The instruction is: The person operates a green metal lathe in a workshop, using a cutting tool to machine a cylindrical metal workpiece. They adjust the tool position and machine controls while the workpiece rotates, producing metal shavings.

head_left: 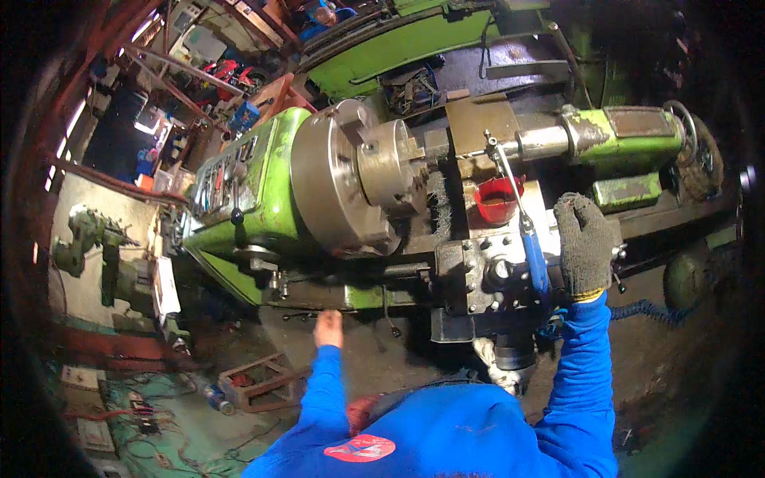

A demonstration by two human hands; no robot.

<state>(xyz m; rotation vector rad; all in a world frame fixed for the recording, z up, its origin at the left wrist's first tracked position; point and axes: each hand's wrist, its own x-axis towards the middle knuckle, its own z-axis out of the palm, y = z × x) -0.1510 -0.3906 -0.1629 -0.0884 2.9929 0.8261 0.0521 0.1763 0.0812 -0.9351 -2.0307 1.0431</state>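
Observation:
A green lathe stands before me, with a large steel chuck [328,179] gripping a round metal workpiece [382,163]. My left hand [328,328], bare and closed, is at a thin lever [299,316] below the lathe's front; its fingers' hold is hidden. In a grey knit glove, my right hand [586,243] is curled closed over the right side of the carriage [486,271]. What it grips, if anything, is out of sight. Just left of it, a blue-handled air blow gun [532,259] leans across the carriage, its metal tube passing a red cup [497,201].
The green tailstock [629,131] with its handwheel [684,131] is at the right. A blue coiled hose [653,311] runs beside my right forearm. Metal shavings [441,209] lie beside the workpiece. A metal frame [263,382] rests on the floor at lower left.

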